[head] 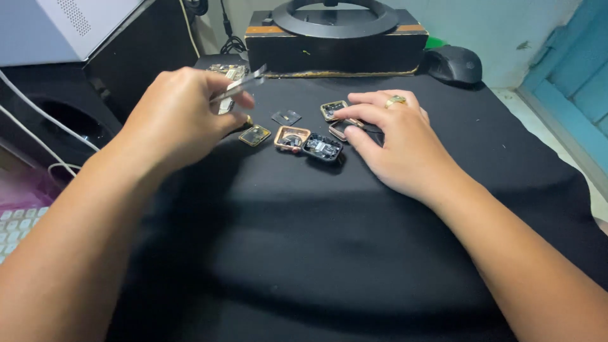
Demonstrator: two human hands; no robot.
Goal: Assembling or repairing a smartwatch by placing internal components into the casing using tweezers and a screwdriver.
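My left hand [180, 117] is raised over the black cloth [304, 253] and pinches a pair of metal tweezers [244, 85] whose tips point up and right. My right hand [396, 136], with a gold ring on one finger, rests flat on the cloth; its fingertips touch a small rose-gold watch case [342, 128]. Close to it lie a black opened watch body [323, 147], a rose-gold case [292, 137], a gold-rimmed square part [254, 135], another opened case [332, 109] and a small dark square piece [286, 116].
A black box with a ring-shaped stand [335, 38] stands at the far edge, a black computer mouse [454, 64] to its right. A black speaker [69, 120] and white cables sit at left, with a pale keyboard [16, 228] at the lower left.
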